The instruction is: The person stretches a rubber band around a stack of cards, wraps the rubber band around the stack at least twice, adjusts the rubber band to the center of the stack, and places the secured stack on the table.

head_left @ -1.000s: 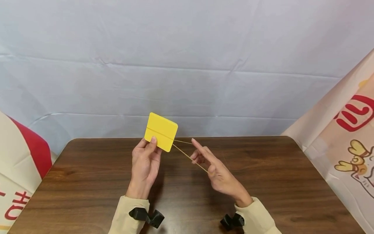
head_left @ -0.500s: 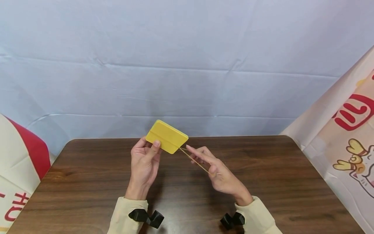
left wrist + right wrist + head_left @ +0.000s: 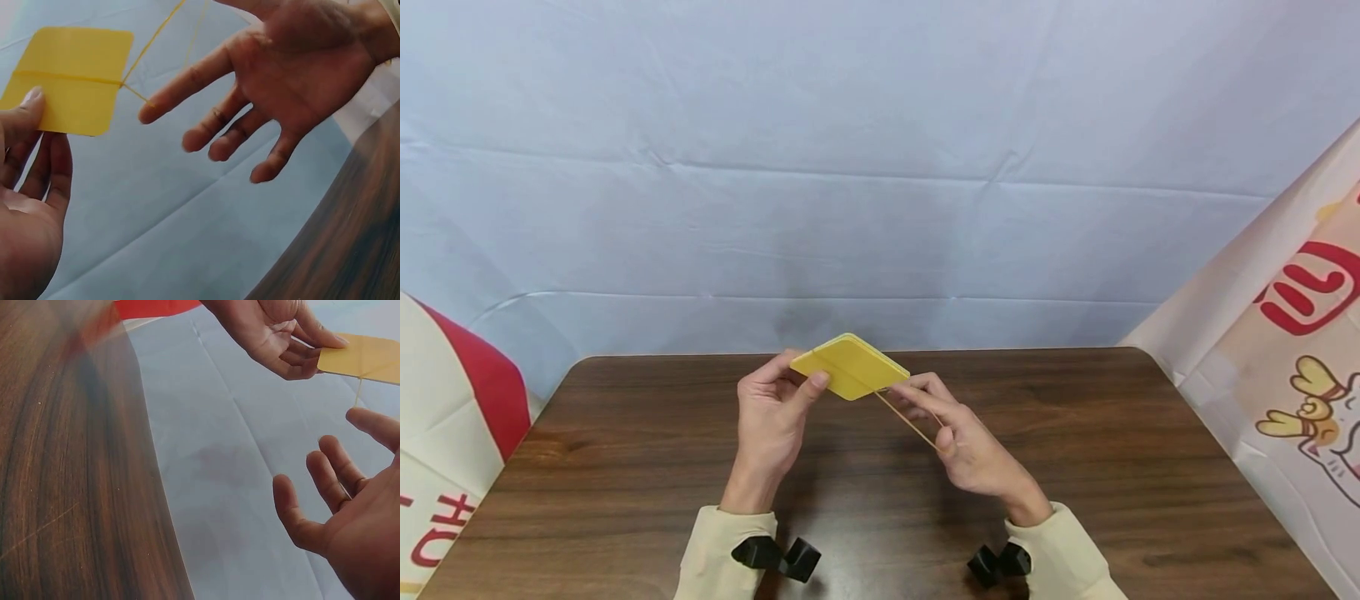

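— Wood-grain surface [image 3: 625, 467], pale cloth behind. Where's the yellow card [image 3: 850, 367]?

— Above the surface's far edge, pinched at a corner by the left hand [image 3: 771, 421], thumb on top, so its faces stay free for the rubber band [image 3: 910, 421].

— And the right hand [image 3: 962, 442]?

— Beside the card, fingers spread, stretching the band off it. Where the band hooks the fingers is hard to see.

Cream long sleeves [image 3: 722, 546], black wrist camera mounts [image 3: 778, 557], bare hands
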The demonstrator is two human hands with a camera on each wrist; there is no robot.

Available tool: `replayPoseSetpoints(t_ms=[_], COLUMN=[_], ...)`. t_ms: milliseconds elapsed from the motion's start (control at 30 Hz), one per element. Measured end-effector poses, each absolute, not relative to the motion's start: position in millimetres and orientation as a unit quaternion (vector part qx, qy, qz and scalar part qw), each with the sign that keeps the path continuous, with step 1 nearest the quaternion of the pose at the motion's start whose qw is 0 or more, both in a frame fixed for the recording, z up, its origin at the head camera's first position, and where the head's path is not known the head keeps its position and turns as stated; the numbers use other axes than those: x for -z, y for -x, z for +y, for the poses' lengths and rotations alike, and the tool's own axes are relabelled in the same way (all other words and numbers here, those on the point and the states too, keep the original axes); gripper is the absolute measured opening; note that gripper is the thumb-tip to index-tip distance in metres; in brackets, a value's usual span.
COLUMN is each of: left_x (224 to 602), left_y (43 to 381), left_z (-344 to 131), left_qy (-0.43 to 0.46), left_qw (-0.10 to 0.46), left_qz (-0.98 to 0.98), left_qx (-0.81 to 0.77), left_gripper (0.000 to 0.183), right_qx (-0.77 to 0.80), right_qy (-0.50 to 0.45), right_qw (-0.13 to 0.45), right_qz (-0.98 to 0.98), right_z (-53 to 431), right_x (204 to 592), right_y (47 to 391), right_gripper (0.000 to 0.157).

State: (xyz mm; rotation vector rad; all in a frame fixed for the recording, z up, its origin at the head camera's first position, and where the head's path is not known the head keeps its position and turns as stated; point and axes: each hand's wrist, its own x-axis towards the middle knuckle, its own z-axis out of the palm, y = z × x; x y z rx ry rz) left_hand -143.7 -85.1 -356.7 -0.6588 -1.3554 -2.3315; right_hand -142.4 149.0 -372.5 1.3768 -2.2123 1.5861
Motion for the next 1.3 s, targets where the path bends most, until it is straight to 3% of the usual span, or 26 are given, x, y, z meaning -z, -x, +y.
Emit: replayPoseSetpoints(t_ms=[467,1000,1300], left_x=[358,335,355], left_y=[143,129,140], left_z=[-93,-93,-96], left_qy=[0.276,0.339,0.381], left_qw=[0.205,0.174,0.176], left_qz=[-0.610,-0.672,-0.722], left_qx=[0.714,0.635,0.550], left_gripper=[0.018,0.019,0.018], right_qx=[-0.536,-0.516,-0.502], right_qy=[-0.425,-0.399,-0.384], right_qw=[0.035,0.027,0.032], right_qz=[-0.728,-0.758,-0.774], right_z=[153,157,152], right_x=[377,375,354], right_y=[146,146,134], right_gripper=[0.069,0.070,0.074])
